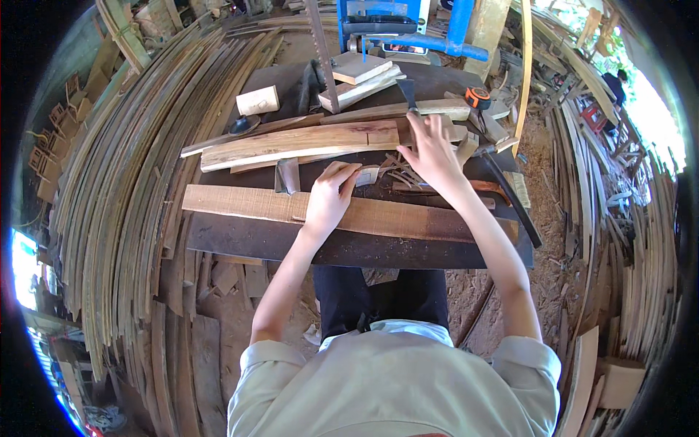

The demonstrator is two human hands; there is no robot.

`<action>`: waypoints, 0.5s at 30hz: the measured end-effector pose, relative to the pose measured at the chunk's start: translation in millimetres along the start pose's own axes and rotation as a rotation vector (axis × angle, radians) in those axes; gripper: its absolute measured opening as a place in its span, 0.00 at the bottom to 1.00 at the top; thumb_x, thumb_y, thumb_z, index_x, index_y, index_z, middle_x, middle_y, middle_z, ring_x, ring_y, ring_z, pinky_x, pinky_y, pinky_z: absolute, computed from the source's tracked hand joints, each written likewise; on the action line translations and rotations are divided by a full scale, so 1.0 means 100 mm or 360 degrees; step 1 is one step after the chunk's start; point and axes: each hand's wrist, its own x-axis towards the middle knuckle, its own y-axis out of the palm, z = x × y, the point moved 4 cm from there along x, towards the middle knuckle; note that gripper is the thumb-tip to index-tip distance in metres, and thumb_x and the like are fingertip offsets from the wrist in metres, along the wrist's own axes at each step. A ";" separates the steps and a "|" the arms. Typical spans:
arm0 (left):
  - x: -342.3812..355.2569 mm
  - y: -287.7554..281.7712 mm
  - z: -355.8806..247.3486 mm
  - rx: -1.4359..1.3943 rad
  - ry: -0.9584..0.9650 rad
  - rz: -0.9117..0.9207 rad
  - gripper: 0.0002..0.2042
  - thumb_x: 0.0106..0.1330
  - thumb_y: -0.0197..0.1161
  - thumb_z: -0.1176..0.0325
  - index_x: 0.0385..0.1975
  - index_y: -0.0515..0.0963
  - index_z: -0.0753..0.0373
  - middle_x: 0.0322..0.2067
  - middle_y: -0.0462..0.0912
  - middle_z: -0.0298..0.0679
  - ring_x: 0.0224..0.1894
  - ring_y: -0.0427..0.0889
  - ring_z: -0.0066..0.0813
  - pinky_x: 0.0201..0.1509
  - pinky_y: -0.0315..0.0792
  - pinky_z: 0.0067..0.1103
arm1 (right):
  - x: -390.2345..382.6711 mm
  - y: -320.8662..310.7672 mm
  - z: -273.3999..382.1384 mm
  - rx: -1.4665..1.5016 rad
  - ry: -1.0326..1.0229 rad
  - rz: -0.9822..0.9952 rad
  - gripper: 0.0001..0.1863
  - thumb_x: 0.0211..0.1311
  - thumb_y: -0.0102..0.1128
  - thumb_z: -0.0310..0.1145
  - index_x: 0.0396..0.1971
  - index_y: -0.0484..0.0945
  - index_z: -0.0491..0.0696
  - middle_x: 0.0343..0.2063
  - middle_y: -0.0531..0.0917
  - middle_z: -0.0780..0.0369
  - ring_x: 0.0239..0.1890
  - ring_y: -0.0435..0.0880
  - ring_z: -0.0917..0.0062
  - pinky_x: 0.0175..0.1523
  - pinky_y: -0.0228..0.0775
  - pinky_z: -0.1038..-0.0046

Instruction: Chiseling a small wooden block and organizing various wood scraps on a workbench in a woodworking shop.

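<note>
My left hand point(329, 193) is closed in a pinch on a small pale block point(368, 175) with dark lines, above a long brown plank point(244, 204). My right hand point(437, 153) has its fingers apart and bent over the handle of a dark flat-bladed tool point(406, 95); whether it touches the handle is unclear. Behind my hands lie a paler board point(291, 147), a bent metal piece point(287, 177) and several thin wood offcuts point(404, 171), all on the dark worktop point(349, 251).
A blue machine point(455, 33) with an upright saw blade point(328, 87) stands behind. An orange tape measure point(477, 97), pale block point(256, 100) and black object point(243, 125) are on the worktop. Stacked strips point(131, 182) flank it. A person point(615, 89) is at far right.
</note>
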 end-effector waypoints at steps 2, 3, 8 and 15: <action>0.01 0.04 0.01 0.0019 0.0051 -0.0025 0.08 0.61 0.62 0.77 0.40 0.80 0.66 0.35 0.81 0.45 0.36 0.82 0.44 0.39 0.75 0.28 | 0.03 0.41 -0.24 0.0091 0.0233 0.0241 0.31 0.56 0.64 0.30 0.59 0.62 0.43 0.56 0.63 0.40 0.38 0.80 0.48 0.47 0.78 0.56; 0.00 0.03 0.01 0.0022 0.0058 -0.0018 0.08 0.61 0.62 0.77 0.40 0.80 0.66 0.35 0.81 0.45 0.36 0.82 0.44 0.39 0.75 0.28 | 0.07 0.40 -0.23 0.0094 0.0240 0.0234 0.31 0.56 0.64 0.30 0.59 0.62 0.43 0.56 0.63 0.40 0.38 0.80 0.48 0.47 0.78 0.56; -0.04 0.00 0.03 0.0044 -0.0004 -0.0023 0.07 0.62 0.62 0.76 0.39 0.80 0.66 0.35 0.81 0.45 0.36 0.82 0.44 0.39 0.75 0.28 | 0.28 -0.01 -0.21 0.0673 0.0737 0.0787 0.28 0.58 0.55 0.24 0.61 0.67 0.43 0.40 0.80 0.49 0.35 0.83 0.66 0.44 0.78 0.67; -0.07 -0.06 0.02 0.0046 -0.0017 -0.0049 0.07 0.63 0.62 0.74 0.39 0.80 0.66 0.36 0.82 0.44 0.37 0.82 0.43 0.40 0.76 0.28 | 0.20 -0.98 -0.13 0.1041 0.0218 0.0197 0.20 0.58 0.60 0.25 0.52 0.77 0.42 0.42 0.85 0.54 0.38 0.85 0.78 0.44 0.77 0.75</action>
